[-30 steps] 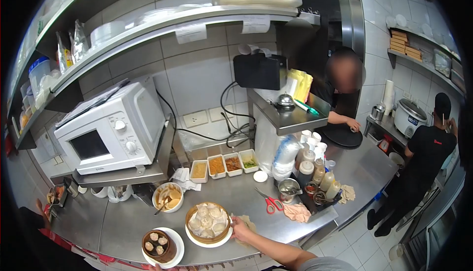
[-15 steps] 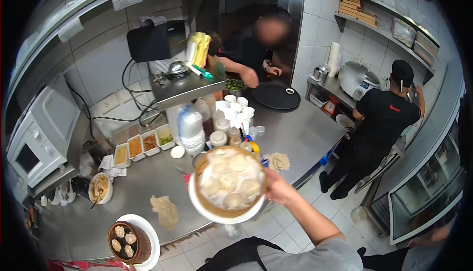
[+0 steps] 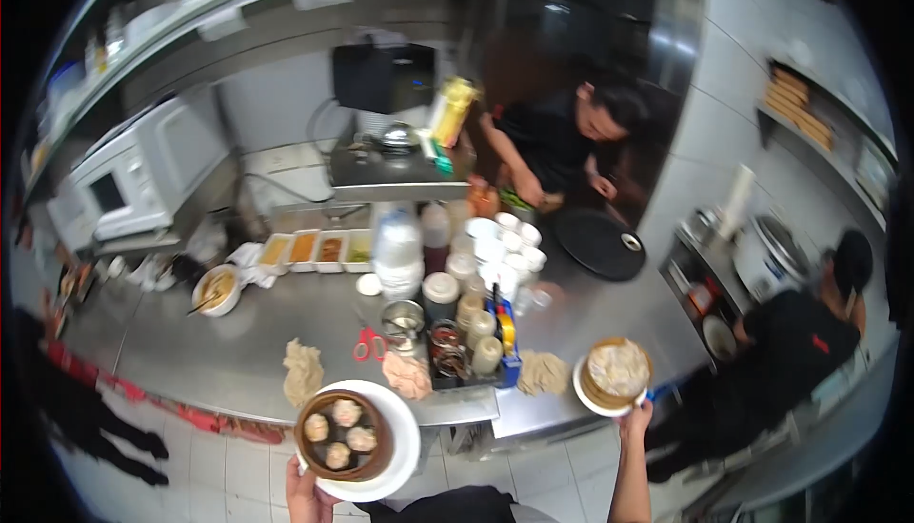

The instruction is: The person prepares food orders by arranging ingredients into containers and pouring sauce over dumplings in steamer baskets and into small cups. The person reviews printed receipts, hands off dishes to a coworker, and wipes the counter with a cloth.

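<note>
Low at the front, my left hand (image 3: 309, 494) grips the edge of a white plate (image 3: 405, 439). On that plate sits a dark round bamboo steamer (image 3: 384, 428) with several open-topped dumplings (image 3: 347, 414) inside. My right hand (image 3: 635, 420) reaches forward and is closed on the rim of a second white plate (image 3: 580, 388). That one carries a lighter bamboo steamer (image 3: 609, 401) filled with pale dumplings (image 3: 617, 368), at the front edge of the counter on the right. Whether this plate touches the counter, I cannot tell.
On the steel counter (image 3: 228, 342) are red scissors (image 3: 369, 344), cloths (image 3: 303, 374), a sauce bottle rack (image 3: 481, 356), stacked cups (image 3: 509, 242) and topping tubs (image 3: 330, 249). Across it, a person (image 3: 562, 142) leans near a black round tray (image 3: 600, 245). Another person (image 3: 809, 333) stands at right.
My view has shifted. The right plate and steamer have moved away from me toward the right counter edge, while the left plate has come nearer the middle. The person opposite bends lower.
</note>
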`<state>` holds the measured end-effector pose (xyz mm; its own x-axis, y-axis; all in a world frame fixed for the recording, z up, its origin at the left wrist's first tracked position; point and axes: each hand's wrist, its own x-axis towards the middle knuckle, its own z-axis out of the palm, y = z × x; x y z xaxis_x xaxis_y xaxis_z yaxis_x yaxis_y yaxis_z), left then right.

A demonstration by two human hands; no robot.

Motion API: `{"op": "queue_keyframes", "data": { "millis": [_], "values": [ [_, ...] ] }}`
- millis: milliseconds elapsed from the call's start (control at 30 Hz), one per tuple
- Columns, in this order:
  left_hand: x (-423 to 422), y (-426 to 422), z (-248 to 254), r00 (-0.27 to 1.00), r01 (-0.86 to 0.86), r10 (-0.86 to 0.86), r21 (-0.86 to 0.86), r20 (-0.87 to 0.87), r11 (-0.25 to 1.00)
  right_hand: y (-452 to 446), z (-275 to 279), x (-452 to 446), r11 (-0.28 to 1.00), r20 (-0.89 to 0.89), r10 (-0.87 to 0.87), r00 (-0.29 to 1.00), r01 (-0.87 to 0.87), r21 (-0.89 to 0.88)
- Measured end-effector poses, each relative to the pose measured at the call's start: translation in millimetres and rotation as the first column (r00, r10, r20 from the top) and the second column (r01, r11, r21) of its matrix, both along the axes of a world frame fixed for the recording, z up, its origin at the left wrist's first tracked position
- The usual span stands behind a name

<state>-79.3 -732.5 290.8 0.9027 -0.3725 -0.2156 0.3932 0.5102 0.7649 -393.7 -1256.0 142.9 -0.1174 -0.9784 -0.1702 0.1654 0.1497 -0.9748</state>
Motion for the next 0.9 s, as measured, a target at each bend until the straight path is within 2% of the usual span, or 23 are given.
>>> {"op": "queue_keyframes", "data": {
  "millis": [67,167,300,400,433,533,567,600,633,700,733,767,800,867,900],
  "values": [
    [-12.4,-11.7,10.0,0.999,-0.009,0.01,0.022,-0.042,1.0,-18.2,-11.5,23.4,0.996,0.193,-0.077,0.978,0.066,0.062],
    [-21.4,-25.9,7.8,0.998,0.028,-0.025,0.047,-0.056,0.999,-55.4,-34.8,52.4,0.991,0.345,-0.063,0.937,0.019,0.131],
    [-24.7,-41.3,4.4,0.982,0.185,-0.182,0.074,-0.054,0.98,-85.5,-33.4,107.3,0.981,0.328,-0.17,0.929,0.128,0.146],
    [-28.8,-62.5,2.9,0.968,0.245,-0.24,0.085,-0.067,0.966,-117.8,-36.5,123.5,0.994,0.457,-0.039,0.889,-0.014,0.111],
    [-29.7,-69.4,2.6,0.958,0.285,-0.28,0.082,-0.065,0.955,-137.6,-50.8,125.6,0.987,0.399,-0.047,0.916,-0.02,0.162],
    [-30.2,-94.8,-4.7,0.913,0.409,-0.406,0.111,-0.044,0.906,-140.6,-36.6,126.3,0.948,0.201,0.08,0.976,-0.137,0.289],
    [-31.1,-103.7,-10.0,0.895,0.446,-0.444,0.113,-0.051,0.888,-126.7,-26.3,123.7,0.932,0.179,0.238,0.955,-0.276,0.236],
    [-31.8,-113.3,-16.8,0.876,0.483,-0.479,0.115,-0.055,0.868,-105.5,-17.6,116.8,0.823,0.311,0.5,0.808,-0.555,0.119],
    [-31.5,-123.9,-22.4,0.849,0.527,-0.527,0.148,-0.041,0.837,-67.3,6.8,110.8,0.638,0.397,0.716,0.575,-0.769,-0.035],
    [-35.3,-146.1,-30.5,0.795,0.601,-0.606,0.156,-0.015,0.784,42.6,93.6,102.1,0.354,0.59,0.764,0.262,-0.934,-0.044],
    [-39.7,-156.0,-28.8,0.767,0.639,-0.641,0.107,-0.013,0.762,67.7,91.2,89.3,0.198,0.764,0.645,0.017,-0.969,-0.145],
    [-43.1,-165.9,-26.0,0.739,0.666,-0.673,0.146,-0.003,0.731,99.1,97.5,81.0,0.323,0.711,0.676,0.192,-0.945,-0.052],
    [-47.0,-175.6,-24.5,0.71,0.691,-0.704,0.185,0.003,0.698,125.2,104.0,76.8,0.458,0.827,0.49,0.277,-0.889,0.026],
    [-55.8,-196.5,-30.8,0.654,0.744,-0.757,0.186,0.0,0.642,130.6,78.6,61.6,0.568,0.784,0.469,0.406,-0.819,0.084],
    [-59.0,-205.7,-34.1,0.6,0.783,-0.8,0.207,-0.005,0.587,128.5,61.4,52.8,0.622,0.699,0.514,0.497,-0.777,0.096]
  ]
}}
